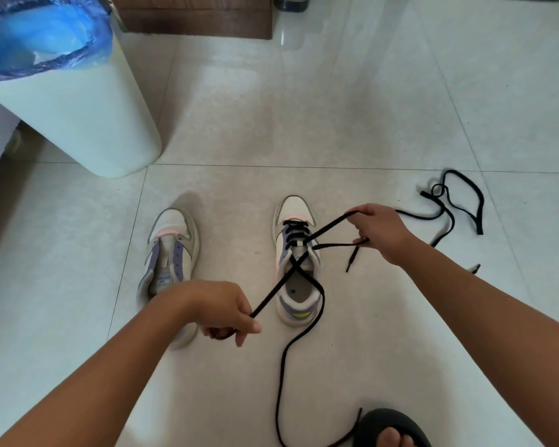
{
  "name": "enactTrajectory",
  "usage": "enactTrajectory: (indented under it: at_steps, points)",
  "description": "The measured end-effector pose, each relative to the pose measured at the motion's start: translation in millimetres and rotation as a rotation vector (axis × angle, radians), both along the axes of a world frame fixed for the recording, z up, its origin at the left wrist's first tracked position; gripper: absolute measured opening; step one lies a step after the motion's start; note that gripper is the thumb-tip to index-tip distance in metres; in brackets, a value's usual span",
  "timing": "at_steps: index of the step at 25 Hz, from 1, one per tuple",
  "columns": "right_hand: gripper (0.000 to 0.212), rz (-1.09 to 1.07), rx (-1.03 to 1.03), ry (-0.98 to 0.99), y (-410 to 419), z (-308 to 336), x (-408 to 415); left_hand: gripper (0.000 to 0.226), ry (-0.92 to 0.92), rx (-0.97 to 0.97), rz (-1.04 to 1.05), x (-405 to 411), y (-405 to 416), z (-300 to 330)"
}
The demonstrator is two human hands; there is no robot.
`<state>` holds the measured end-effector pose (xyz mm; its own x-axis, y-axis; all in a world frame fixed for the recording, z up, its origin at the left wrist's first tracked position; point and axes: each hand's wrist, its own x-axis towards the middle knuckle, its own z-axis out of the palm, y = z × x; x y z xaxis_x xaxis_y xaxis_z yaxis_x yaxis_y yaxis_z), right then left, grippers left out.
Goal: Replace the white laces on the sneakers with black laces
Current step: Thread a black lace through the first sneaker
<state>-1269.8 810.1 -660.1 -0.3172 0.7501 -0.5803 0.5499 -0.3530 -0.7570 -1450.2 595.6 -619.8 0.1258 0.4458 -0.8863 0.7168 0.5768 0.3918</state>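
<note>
Two sneakers sit side by side on the pale tiled floor point(352, 108), toes pointing away. The right sneaker point(299, 262) has a black lace point(279, 290) threaded through its lower eyelets, a few bars across near the toe, and the two lace runs cross over the tongue. The left hand point(221, 309) has its fingers curled around one run, pinching it just off the heel side of the shoes, while the right hand point(376, 229) grips the other run out to the right of the toe — the lace looks pulled fairly taut between them. One long tail drops past the heel and loops down the floor toward a dark slipper point(391, 424) with toes showing at the bottom edge. The left sneaker point(170, 250) has no lace in it at all, tongue loose. A second black lace point(452, 208) lies tangled on the tiles off to the right, well apart from both shoes. Back left there's a white bin point(87, 117) with a blue liner.
</note>
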Motion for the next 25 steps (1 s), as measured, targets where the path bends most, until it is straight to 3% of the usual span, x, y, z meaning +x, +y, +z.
enactTrajectory:
  at_steps: [2,5,8,10,14,20,23,25]
  points:
    - [0.005,0.002,-0.111,0.08,-2.9,-0.1,-0.6,0.031,0.118,-0.02,-0.096,-2.5,-0.2,-0.8]
    - [0.004,0.055,-0.254,0.163,-0.5,3.5,-0.3,0.048,0.303,0.092,-0.148,9.1,10.5,-4.8]
    - [0.008,0.056,-0.298,0.214,4.5,4.3,2.3,0.035,0.353,0.501,0.219,32.2,38.6,-11.7]
    - [0.009,0.039,-0.323,0.244,4.2,6.8,3.4,0.03,0.406,0.644,0.33,49.4,57.2,-18.7]
    - [0.019,-0.019,-0.407,0.309,3.7,11.1,5.8,0.029,0.504,0.639,0.244,70.8,70.3,-43.6]
    - [0.017,-0.296,-0.419,0.421,-4.1,-1.0,12.1,0.026,0.576,0.61,0.299,67.7,72.9,-59.6]
    - [0.008,-0.386,-0.253,0.18,-13.4,-3.6,16.1,0.028,0.483,0.556,0.379,67.0,74.1,-62.3]
    - [0.012,-0.178,-0.051,-0.059,-46.3,-9.9,14.9,0.026,0.437,0.55,0.421,65.6,73.6,-63.5]
